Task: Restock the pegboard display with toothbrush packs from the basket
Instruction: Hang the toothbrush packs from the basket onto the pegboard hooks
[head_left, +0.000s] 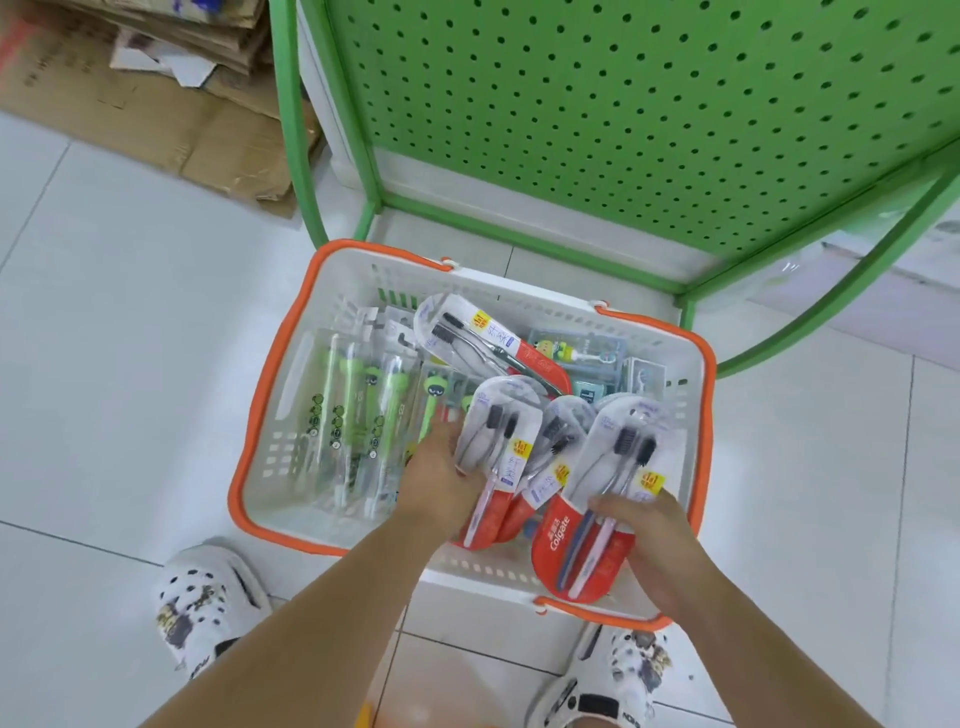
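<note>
The pegboard (649, 104) shows bare, so restocking looks barely begun. The basket (291, 415) on the floor is full of packs. The left hand (441, 478) grips one red pack (493, 467), the right hand (649, 535) another (587, 545), both over the basket.

I've got one view only, the head camera, worn up high and looking steeply down and a little forward; the wide lens bows the green pegboard (649, 119) frame at the top edge; the basket (291, 415) sits dead centre, close below me on the tiled floor (104, 364); both forearms run in from the bottom edge, so the lens is right above them; my two shoes (208, 603) show at the lower corners; flattened cardboard (156, 98) fills the far left corner; there's no second view to overlap.
</note>
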